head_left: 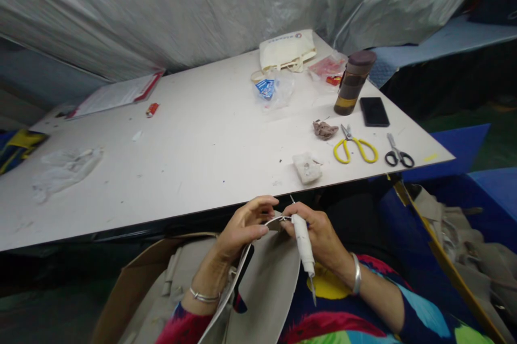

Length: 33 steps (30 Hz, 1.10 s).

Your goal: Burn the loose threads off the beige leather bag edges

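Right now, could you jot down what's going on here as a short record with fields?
left hand: left hand pinches the edge of a beige strap
right hand: right hand grips a white pen-shaped tool, its tip at the strap's edge
on lap: beige panel
table: white table
near edge: yellow scissors, black scissors
further back: brown bottle, black phone, cream tote bag
below left: cardboard box

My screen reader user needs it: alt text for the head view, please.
Left hand pinches a grey bag's strap while the right hand holds a white tool to it. Yellow scissors and black scissors lie on the white table.
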Tool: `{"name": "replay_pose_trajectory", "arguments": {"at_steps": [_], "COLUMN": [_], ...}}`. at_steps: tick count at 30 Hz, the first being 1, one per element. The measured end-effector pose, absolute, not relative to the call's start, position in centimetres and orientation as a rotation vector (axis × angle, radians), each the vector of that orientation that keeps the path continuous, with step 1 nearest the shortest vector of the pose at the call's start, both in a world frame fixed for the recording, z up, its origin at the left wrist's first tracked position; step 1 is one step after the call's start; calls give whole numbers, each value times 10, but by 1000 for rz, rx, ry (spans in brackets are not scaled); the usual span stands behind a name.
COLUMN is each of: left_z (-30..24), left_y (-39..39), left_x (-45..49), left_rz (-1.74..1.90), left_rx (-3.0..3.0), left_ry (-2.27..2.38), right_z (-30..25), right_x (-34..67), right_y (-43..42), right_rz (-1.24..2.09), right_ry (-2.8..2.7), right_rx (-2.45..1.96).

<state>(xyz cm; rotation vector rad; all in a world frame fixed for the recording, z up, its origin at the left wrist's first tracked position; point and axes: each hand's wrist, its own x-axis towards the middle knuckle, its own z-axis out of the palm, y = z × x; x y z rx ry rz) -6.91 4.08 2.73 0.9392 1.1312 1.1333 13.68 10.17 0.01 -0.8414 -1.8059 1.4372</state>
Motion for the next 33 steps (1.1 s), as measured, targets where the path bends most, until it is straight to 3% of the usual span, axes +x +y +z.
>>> {"name": "replay_pose_trajectory", "arguments": {"at_steps": [4,10,20,33], "left_z": [40,44,-1,-26], "left_y": [38,42,28,28], "left_x": [-65,-52,-27,-20], "left_rz": [958,809,1048,1138], "left_rx": [1031,1237,929,697], "left_ry": [1075,1439,1487,1630], "right_z": [-4,-7,-6,-14], "right_x": [136,133,138,133], "right_y": [100,98,101,108], "right_rz": [1394,1441,1407,1008], "right_ry": [-1763,-1729,-1912,-2047], "right_rx": [-873,-919,-942,-520]}}
